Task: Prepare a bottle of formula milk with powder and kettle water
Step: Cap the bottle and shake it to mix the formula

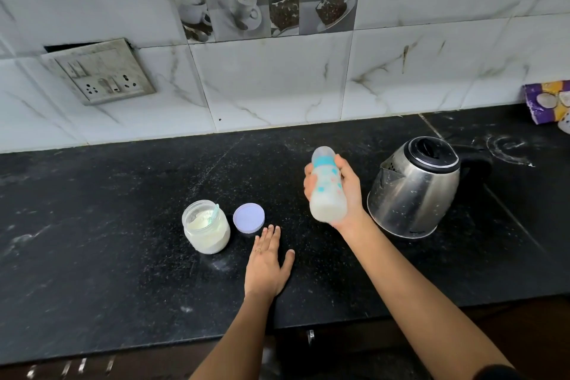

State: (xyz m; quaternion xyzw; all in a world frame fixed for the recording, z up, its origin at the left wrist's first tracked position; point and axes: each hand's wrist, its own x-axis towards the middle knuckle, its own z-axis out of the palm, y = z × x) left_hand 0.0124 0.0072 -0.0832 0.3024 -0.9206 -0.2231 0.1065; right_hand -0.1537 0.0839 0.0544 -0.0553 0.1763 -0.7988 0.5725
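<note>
My right hand (350, 191) grips a capped baby bottle (327, 188) above the black counter (123, 225). The bottle has a teal ring and holds white milk in its lower part. It looks blurred and tilts slightly. My left hand (266, 265) lies flat and open on the counter, holding nothing. Just left of it stands an open glass jar of formula powder (206, 227) with a pale scoop inside. The jar's lilac lid (249, 217) lies beside it. A steel kettle (415, 187) with a black lid stands to the right of the bottle.
A purple and yellow packet (549, 102) leans at the far right by the tiled wall. A switch and socket plate (101, 72) is on the wall at the left. Spilled powder marks the counter behind the kettle. The counter's front edge runs below my arms.
</note>
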